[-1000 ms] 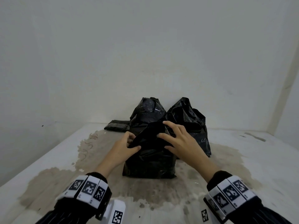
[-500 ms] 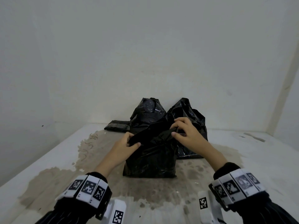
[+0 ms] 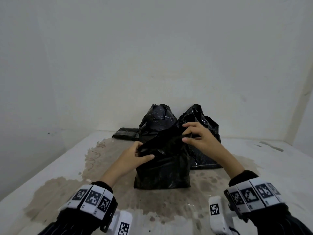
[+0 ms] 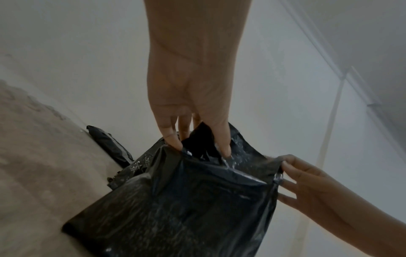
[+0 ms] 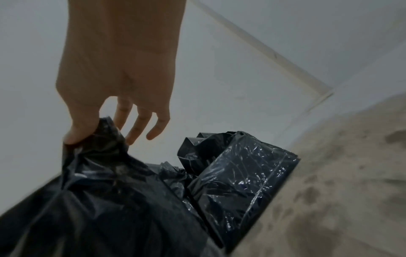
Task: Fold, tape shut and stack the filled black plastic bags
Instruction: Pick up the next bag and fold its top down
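Standing in a white-walled corner, the stained worktop ran to walls at the left and back, with open bare surface to the left of the bags and more to the right. A flat folded black packet lay against the back wall at the left. Beside it stood a taped black bag, and right of that a crumpled glossy bag, both behind the front bag and close against it. What any bag contained could not be seen; the front one stood full and upright, its loose top gathered upward.

The left hand gripped the left side of that top, thumb on the near face and fingers curled over the rim. The right hand pinched the right end of the top between thumb and forefinger, the other fingers loosely spread clear of the plastic. Marker-tagged bands wrapped both wrists.
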